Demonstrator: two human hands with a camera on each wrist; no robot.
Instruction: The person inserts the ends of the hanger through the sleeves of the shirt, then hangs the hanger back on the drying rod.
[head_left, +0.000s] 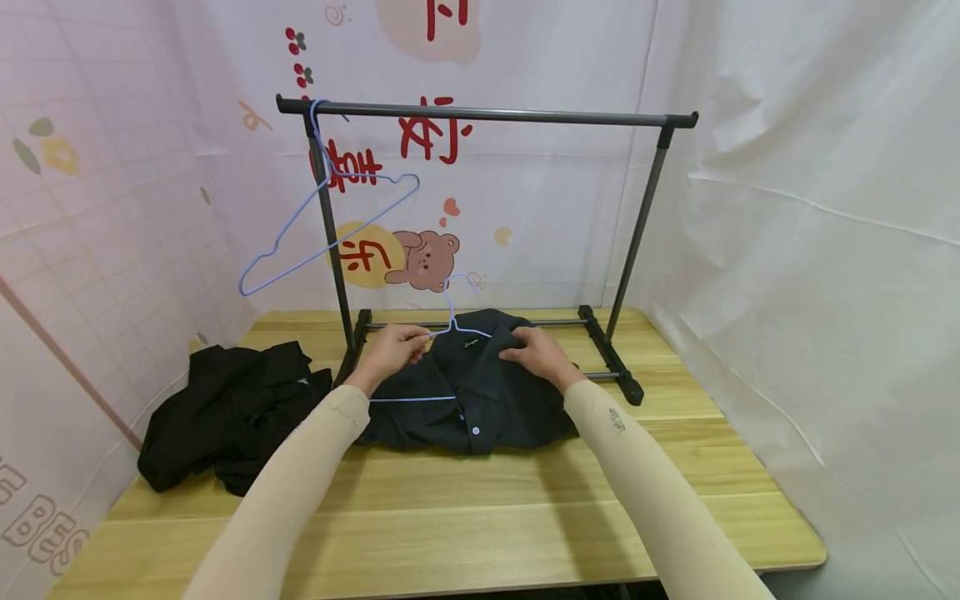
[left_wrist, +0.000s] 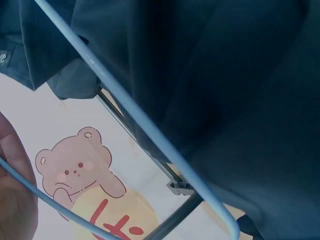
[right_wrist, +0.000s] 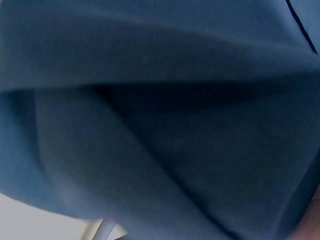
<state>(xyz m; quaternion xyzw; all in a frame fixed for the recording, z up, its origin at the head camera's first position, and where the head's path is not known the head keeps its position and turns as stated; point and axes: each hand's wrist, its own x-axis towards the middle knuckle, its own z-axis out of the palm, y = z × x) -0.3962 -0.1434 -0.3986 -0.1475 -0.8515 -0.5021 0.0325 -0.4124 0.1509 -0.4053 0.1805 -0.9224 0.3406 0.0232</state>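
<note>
A dark button-up shirt (head_left: 517, 408) is bunched over the table in front of me, its collar toward the rack. My left hand (head_left: 393, 350) pinches a light-blue wire hanger (head_left: 453, 323) on the left shoulder just below the hook. The hanger's right side runs into the collar, and its lower bar crosses the shirt's left part before passing under the button edge. With thumb and fingers, my right hand (head_left: 542, 357) grips the shirt near the right side of the collar. In the left wrist view, the hanger's wire (left_wrist: 145, 120) slants across the dark cloth.
A black garment rack (head_left: 487, 114) stands behind the shirt, its feet on the wooden table (head_left: 450, 533). Another blue hanger (head_left: 330, 242) hangs at the rail's left end. A crumpled black garment (head_left: 232, 408) lies on the left. Printed cloth (head_left: 555, 217) surrounds the table's back and sides.
</note>
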